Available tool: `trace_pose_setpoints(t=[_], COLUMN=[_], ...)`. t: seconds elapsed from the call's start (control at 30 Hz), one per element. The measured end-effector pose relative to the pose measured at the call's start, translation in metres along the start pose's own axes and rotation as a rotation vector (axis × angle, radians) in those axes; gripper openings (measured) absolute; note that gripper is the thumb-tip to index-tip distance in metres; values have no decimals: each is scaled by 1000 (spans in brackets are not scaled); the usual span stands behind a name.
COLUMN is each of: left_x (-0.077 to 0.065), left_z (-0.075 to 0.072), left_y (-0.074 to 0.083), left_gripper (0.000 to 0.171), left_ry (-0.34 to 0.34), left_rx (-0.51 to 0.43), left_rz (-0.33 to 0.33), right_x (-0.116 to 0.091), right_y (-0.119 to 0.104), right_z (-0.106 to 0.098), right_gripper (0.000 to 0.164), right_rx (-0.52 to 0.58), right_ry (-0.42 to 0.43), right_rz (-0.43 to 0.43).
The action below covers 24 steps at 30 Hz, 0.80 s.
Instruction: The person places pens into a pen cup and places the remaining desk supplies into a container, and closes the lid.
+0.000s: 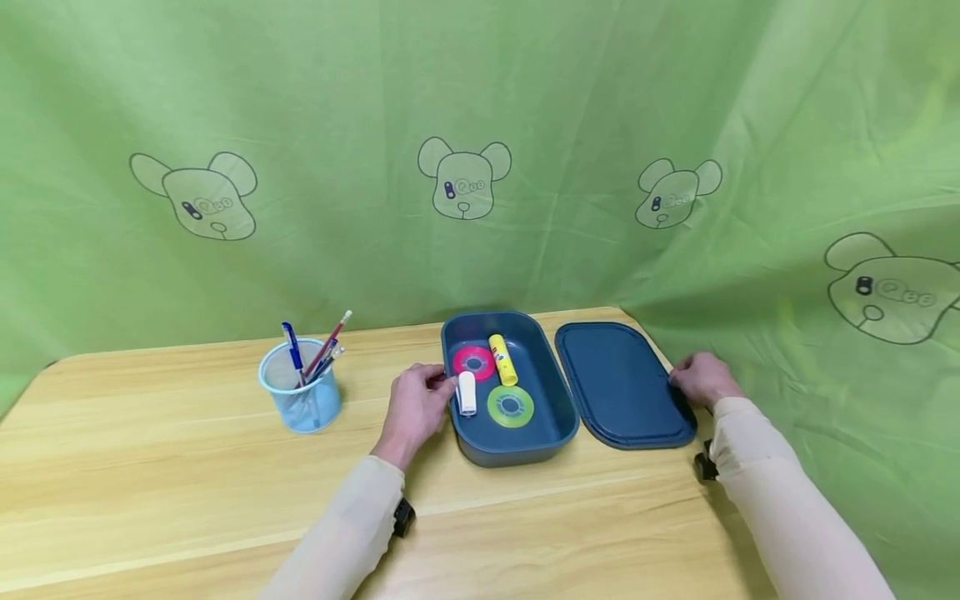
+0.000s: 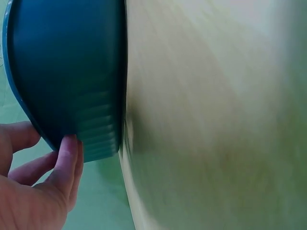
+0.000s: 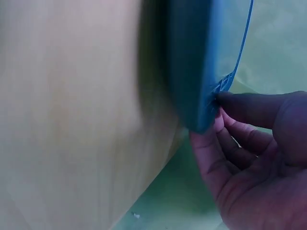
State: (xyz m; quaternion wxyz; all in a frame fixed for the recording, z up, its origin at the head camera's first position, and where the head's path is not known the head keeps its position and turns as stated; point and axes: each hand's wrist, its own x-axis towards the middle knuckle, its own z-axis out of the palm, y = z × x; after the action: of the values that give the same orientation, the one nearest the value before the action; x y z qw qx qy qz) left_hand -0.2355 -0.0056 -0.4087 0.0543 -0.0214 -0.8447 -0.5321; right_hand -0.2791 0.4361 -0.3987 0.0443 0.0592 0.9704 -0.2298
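Observation:
My left hand [image 1: 422,407] grips the left wall of a dark blue open box [image 1: 542,358], thumb at the rim and fingers against the outside in the left wrist view. Inside the box lie a yellow glue stick [image 1: 502,360], a pink ring-shaped disc [image 1: 463,372], a green one [image 1: 495,406] and a small white oblong item [image 1: 467,393] leaning by the left wall. To the right, a matching lid [image 1: 622,383] lies beside the box. Its right edge is pinched between thumb and fingers of my right hand [image 1: 707,380]; the right wrist view shows the lid's edge [image 3: 194,72] up close.
A light blue mesh pen cup [image 1: 306,408] holding pens and pencils stands on the wooden table [image 1: 187,483], left of the box. A green curtain [image 1: 337,125] with bear-head prints hangs along the back and right edges.

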Motion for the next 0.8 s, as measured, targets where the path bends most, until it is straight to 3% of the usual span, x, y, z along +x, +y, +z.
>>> trace_pose_setpoints(t=[0.17, 0.47, 0.8], left_x=[0, -1, -1], left_z=[0, 0, 0], left_y=[1, 0, 2], left_gripper=[34, 34, 34], left_ry=[-1, -8, -20], left_rx=[-16, -20, -11], left_rz=[-6, -8, -24], right_x=[-3, -16, -32], right_y=[3, -8, -28], right_z=[-2, -22, -44], right_gripper=[31, 29, 33], right_rx=[-57, -40, 11], right_ry=[50, 46, 58], right_rz=[-14, -55, -27])
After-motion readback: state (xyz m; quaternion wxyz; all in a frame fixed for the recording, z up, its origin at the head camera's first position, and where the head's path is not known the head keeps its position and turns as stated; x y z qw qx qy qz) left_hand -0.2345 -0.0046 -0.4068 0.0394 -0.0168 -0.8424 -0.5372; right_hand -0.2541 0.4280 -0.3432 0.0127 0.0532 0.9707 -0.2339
